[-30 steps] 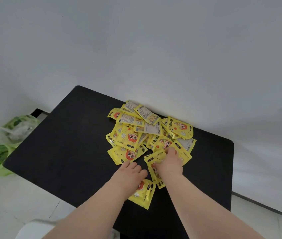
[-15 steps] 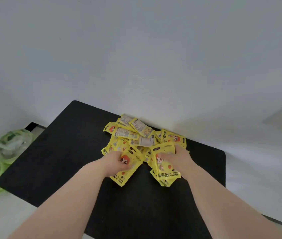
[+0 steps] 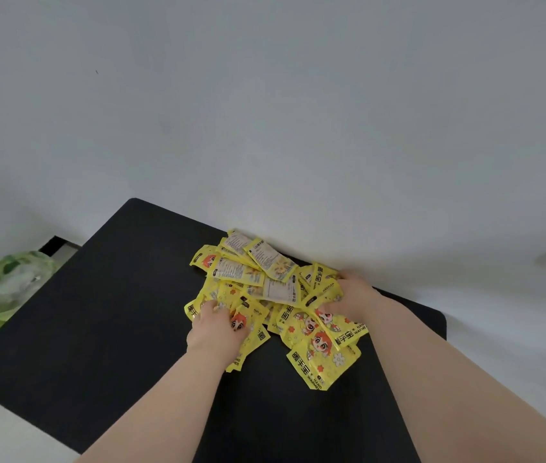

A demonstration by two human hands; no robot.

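Observation:
A heap of several yellow hand-warmer packets lies on a black table, pushed up against the white wall. My left hand is on the heap's left front, fingers curled around a few packets. My right hand is on the right side, fingers curled over a bunch of packets that fan out toward me. The nearest packet shows a cartoon face and the words HAND WARMER.
Green and clear plastic bags lie on the floor left of the table. A white wall rises straight behind the heap. Bare black tabletop stretches to the left and in front of the packets.
Both hands moved from the heap's front edge into its sides and gathered packets; the right hand shifted right and farther back. The camera tilted, so the heap sits lower in view.

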